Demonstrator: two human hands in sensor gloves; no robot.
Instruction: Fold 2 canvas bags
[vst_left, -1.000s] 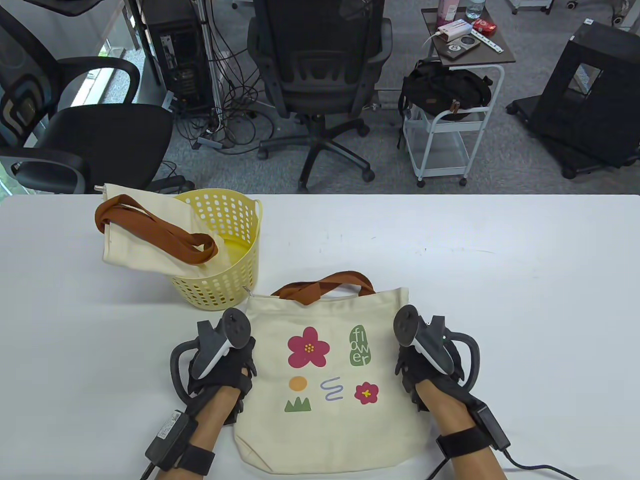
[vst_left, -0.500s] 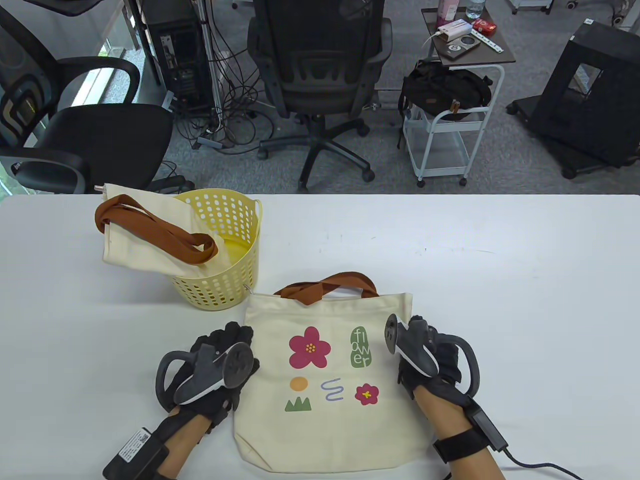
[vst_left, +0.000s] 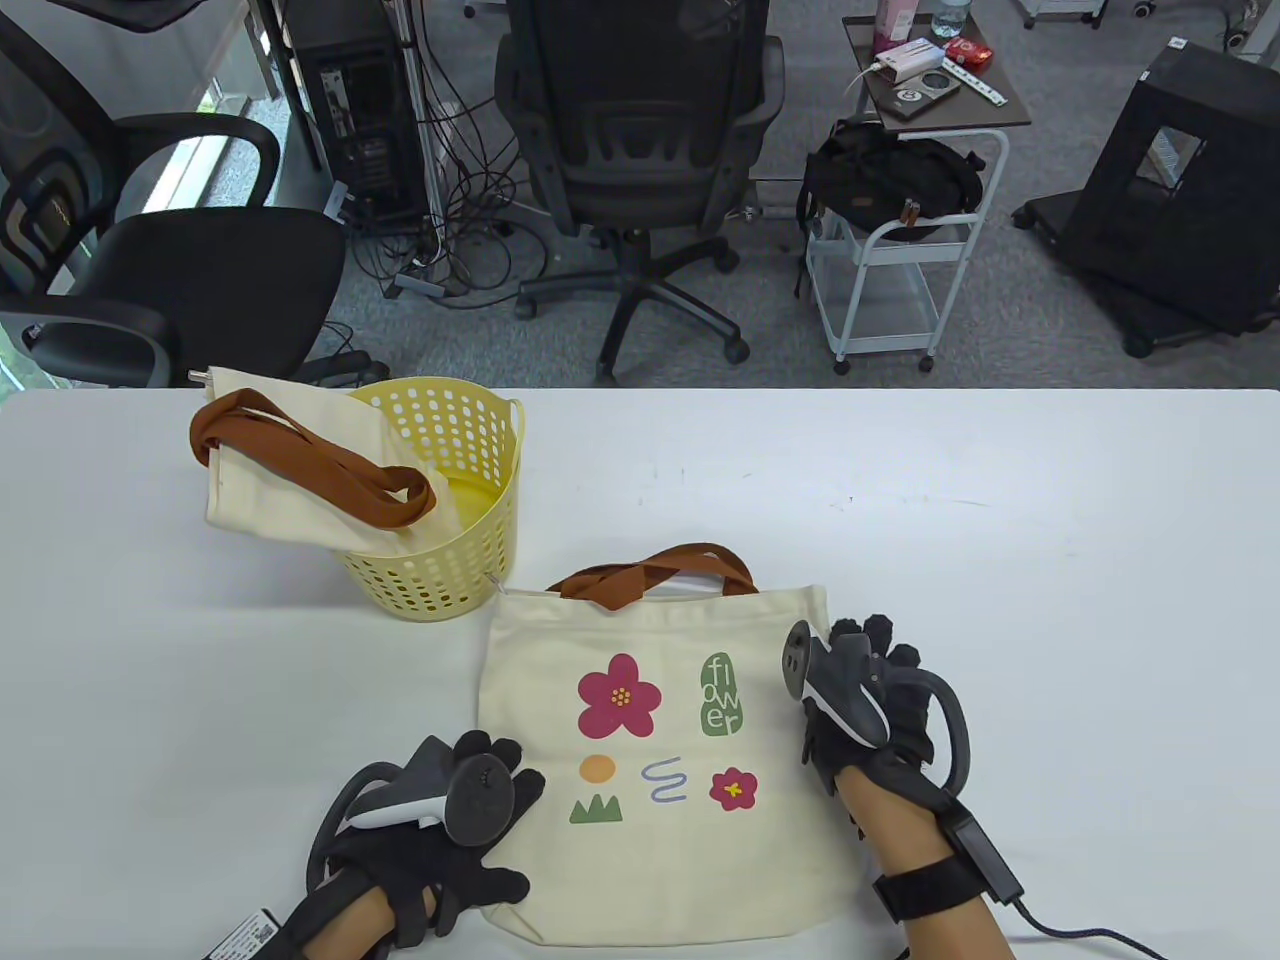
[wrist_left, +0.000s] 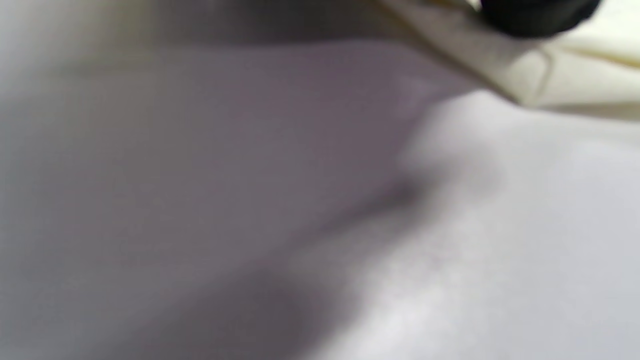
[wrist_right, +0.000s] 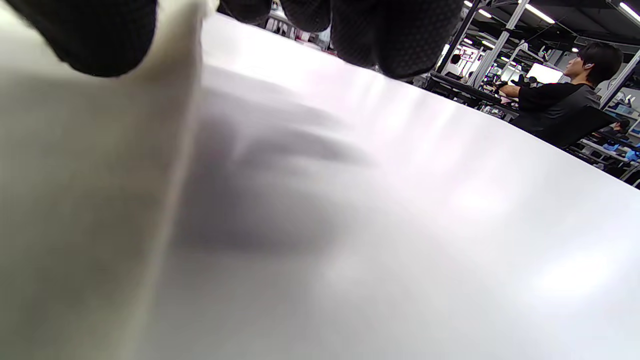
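the cream canvas tote bag with flower prints and brown handles (vst_left: 660, 760) lies flat near the front of the white table (vst_left: 1000, 550). over the last second the left hand (vst_left: 450, 840) slid down from the bag's left edge to its lower left corner, fingers spread flat on the cloth. right hand (vst_left: 870, 700) barely moved, fingers relaxed along the right edge. looks like smoothing before the first fold. second cream bag (vst_left: 290, 480) waits draped over the yellow perforated plastic basket (vst_left: 470, 480).
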